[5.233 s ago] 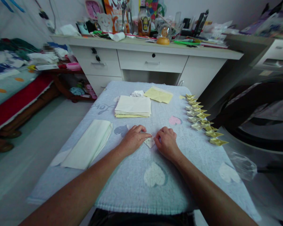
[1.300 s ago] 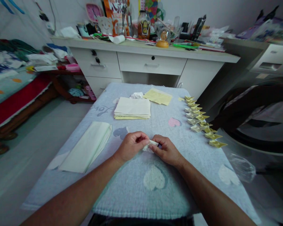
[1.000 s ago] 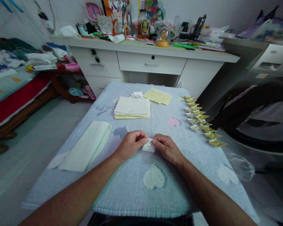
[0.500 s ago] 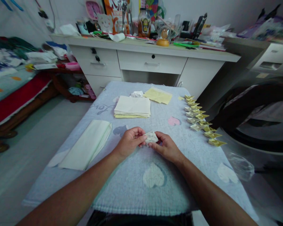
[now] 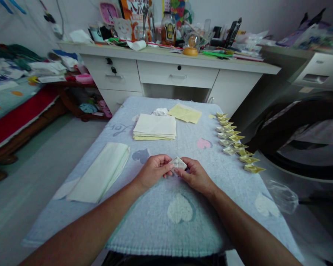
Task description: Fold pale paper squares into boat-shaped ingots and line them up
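Between my two hands is a small piece of folded paper (image 5: 179, 163), pale and roughly diamond-shaped, held above the cloth-covered table. My left hand (image 5: 157, 168) pinches its left corner with thumb and fingers. On the opposite side my right hand (image 5: 195, 173) grips the right edge, its thumb lying over the front. Beyond the hands sits a stack of white and yellow paper sheets (image 5: 154, 125). Several small folded paper boats (image 5: 229, 136) stand in rows along the table's right side. A folded pale green cloth or paper (image 5: 101, 173) lies left of my left forearm.
Behind the stack are a crumpled white tissue (image 5: 160, 111) and a yellow sheet (image 5: 185, 113). The blue patterned tablecloth (image 5: 144, 225) reaches the near edge. A cluttered white desk (image 5: 180, 77) stands beyond, with a washing machine (image 5: 308, 125) on the right and a bed (image 5: 19, 99) on the left.
The folded paper has turned between my fingers, from a flatter slanted shape to a diamond with a corner pointing up. Both hands stay in nearly the same place; the view shifts slightly.
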`<state>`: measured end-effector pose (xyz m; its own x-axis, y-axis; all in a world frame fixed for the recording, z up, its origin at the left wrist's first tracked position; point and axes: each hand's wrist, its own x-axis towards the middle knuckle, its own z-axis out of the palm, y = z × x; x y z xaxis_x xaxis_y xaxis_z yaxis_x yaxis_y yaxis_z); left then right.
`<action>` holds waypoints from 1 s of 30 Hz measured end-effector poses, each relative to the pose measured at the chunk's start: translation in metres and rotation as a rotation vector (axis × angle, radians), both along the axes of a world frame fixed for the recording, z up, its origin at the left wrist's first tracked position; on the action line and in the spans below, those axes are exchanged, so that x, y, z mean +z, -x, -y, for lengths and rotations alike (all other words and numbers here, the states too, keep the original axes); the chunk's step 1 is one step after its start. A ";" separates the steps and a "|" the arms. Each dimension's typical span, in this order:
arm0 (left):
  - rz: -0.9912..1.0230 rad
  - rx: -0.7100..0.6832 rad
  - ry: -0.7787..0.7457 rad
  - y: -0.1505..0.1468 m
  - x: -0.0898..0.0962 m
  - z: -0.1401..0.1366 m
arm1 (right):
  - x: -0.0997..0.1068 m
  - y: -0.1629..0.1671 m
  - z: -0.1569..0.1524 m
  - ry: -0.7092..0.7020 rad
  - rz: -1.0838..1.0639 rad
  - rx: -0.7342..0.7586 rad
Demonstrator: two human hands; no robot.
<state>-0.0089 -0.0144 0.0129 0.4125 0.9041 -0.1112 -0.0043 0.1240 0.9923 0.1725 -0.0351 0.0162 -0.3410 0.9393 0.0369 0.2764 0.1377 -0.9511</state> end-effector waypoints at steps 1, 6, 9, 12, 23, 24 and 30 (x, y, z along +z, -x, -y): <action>0.016 0.012 0.009 0.000 0.000 0.000 | 0.000 0.000 0.000 -0.001 0.000 -0.002; 0.011 0.024 0.001 0.000 0.000 0.002 | 0.002 0.002 0.000 0.007 -0.024 0.025; -0.041 0.025 -0.073 -0.001 0.002 0.002 | 0.001 0.001 0.000 0.012 -0.009 0.020; -0.108 0.069 -0.154 0.000 0.004 0.002 | -0.001 0.000 0.001 -0.005 0.045 0.017; 0.013 0.099 -0.033 0.002 0.000 -0.003 | -0.006 -0.001 -0.003 -0.182 0.137 -0.086; 0.018 0.093 -0.020 0.002 0.000 -0.003 | -0.008 -0.001 -0.003 -0.176 0.126 -0.112; -0.122 0.053 -0.230 -0.002 -0.003 -0.002 | -0.011 -0.005 -0.008 -0.382 0.246 -0.132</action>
